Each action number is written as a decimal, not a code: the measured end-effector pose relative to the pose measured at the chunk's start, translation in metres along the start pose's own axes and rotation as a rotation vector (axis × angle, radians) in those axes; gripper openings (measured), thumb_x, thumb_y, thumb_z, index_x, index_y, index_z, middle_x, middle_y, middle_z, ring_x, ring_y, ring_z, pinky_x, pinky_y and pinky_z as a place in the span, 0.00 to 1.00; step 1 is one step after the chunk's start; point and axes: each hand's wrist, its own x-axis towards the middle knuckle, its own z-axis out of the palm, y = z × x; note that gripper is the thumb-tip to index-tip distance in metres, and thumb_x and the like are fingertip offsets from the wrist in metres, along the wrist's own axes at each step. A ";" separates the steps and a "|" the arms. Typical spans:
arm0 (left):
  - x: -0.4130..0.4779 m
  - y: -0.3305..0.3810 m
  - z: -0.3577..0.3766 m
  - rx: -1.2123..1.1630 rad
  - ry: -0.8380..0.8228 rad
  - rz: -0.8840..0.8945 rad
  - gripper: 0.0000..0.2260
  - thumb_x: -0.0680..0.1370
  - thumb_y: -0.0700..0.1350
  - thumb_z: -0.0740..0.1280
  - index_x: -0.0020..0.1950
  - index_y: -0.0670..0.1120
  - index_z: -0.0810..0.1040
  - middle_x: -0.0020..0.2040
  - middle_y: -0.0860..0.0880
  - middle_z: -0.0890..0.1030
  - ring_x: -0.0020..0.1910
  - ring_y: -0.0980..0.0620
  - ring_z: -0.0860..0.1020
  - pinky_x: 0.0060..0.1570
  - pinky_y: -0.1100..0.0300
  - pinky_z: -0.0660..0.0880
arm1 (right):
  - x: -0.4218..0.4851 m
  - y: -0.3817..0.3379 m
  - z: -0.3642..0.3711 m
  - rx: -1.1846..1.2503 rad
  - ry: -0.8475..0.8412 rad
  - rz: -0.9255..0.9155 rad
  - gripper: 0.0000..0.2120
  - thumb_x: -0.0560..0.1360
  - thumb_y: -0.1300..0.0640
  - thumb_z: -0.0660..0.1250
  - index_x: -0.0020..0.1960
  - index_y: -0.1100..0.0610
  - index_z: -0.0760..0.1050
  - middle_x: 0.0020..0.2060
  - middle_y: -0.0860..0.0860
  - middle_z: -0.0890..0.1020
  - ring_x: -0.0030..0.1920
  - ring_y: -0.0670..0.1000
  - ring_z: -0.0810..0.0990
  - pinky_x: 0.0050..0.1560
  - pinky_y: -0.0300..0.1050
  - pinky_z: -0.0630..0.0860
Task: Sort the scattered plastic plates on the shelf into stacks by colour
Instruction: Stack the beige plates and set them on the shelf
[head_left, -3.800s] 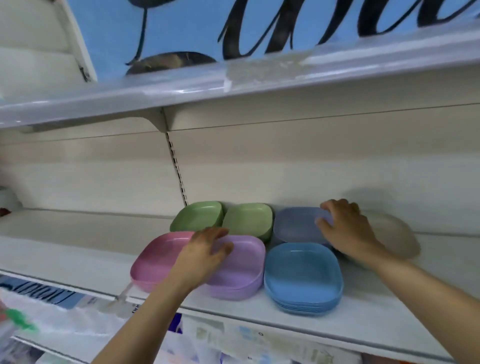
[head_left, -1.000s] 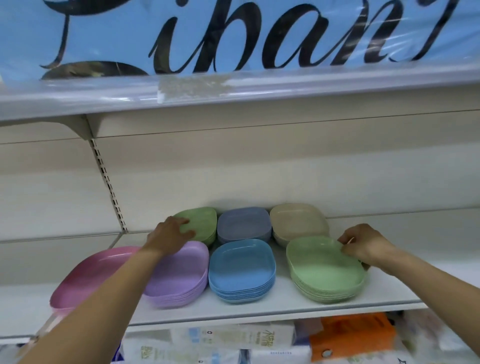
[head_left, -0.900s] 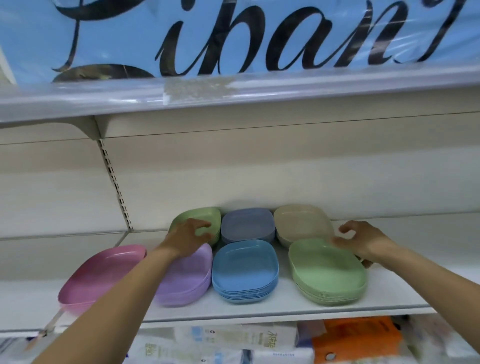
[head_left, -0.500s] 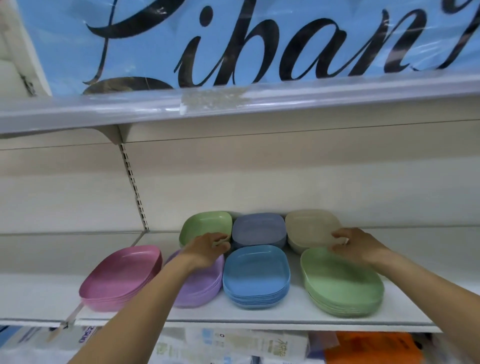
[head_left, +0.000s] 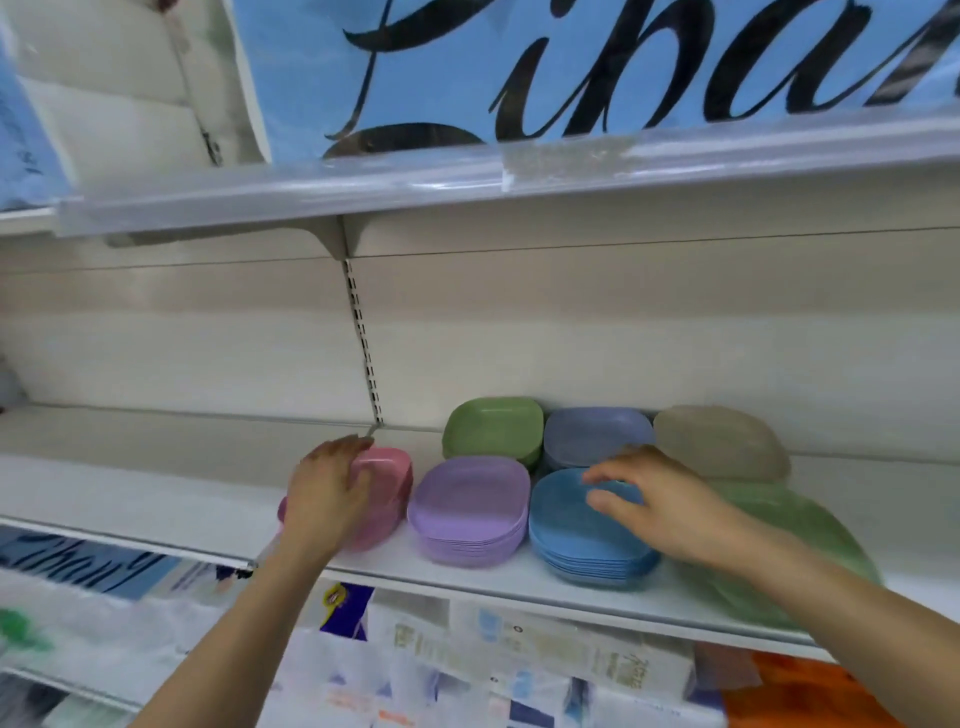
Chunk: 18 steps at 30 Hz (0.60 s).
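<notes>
Stacks of square plastic plates stand on the white shelf (head_left: 156, 499). The back row holds green (head_left: 491, 428), greyish-blue (head_left: 592, 436) and beige (head_left: 717, 441) plates. In front are pink (head_left: 387, 491), purple (head_left: 470, 506), blue (head_left: 569, 535) and a larger green stack (head_left: 810, 545). My left hand (head_left: 330, 493) holds the pink stack by its left rim, fingers over the far edge. The pink stack stands close beside the purple one. My right hand (head_left: 660, 499) hovers over the right side of the blue stack with loose, spread fingers, holding nothing.
An upper shelf (head_left: 519, 171) with a clear price rail overhangs, with a blue lettered banner (head_left: 519, 62) above. Below the plate shelf lie white packaged goods (head_left: 467, 665) and an orange pack (head_left: 805, 696). A slotted upright (head_left: 363, 343) runs down the back wall.
The pink stack has moved right, up against the purple stack, with my left hand on it. My right hand left the front green stack and came left over the blue stack. The camera turned left.
</notes>
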 end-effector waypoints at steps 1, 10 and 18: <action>0.003 -0.017 -0.003 0.030 0.023 -0.061 0.26 0.72 0.51 0.56 0.63 0.38 0.79 0.59 0.37 0.81 0.58 0.37 0.78 0.59 0.46 0.73 | 0.004 -0.008 0.004 -0.008 -0.019 -0.018 0.15 0.78 0.44 0.63 0.62 0.45 0.77 0.60 0.44 0.77 0.62 0.46 0.73 0.63 0.44 0.70; 0.003 -0.072 -0.012 -0.062 -0.403 -0.556 0.22 0.73 0.45 0.59 0.67 0.41 0.67 0.40 0.41 0.80 0.30 0.43 0.78 0.32 0.59 0.73 | 0.033 -0.073 0.044 -0.141 -0.207 -0.328 0.17 0.74 0.42 0.65 0.61 0.46 0.76 0.57 0.41 0.77 0.59 0.44 0.70 0.59 0.43 0.69; 0.045 -0.076 0.018 -0.106 -0.320 -0.482 0.13 0.73 0.41 0.55 0.53 0.45 0.76 0.32 0.43 0.82 0.25 0.46 0.78 0.31 0.61 0.72 | 0.049 -0.081 0.048 -0.255 -0.299 -0.390 0.11 0.72 0.49 0.63 0.40 0.57 0.75 0.36 0.54 0.75 0.38 0.53 0.71 0.38 0.52 0.72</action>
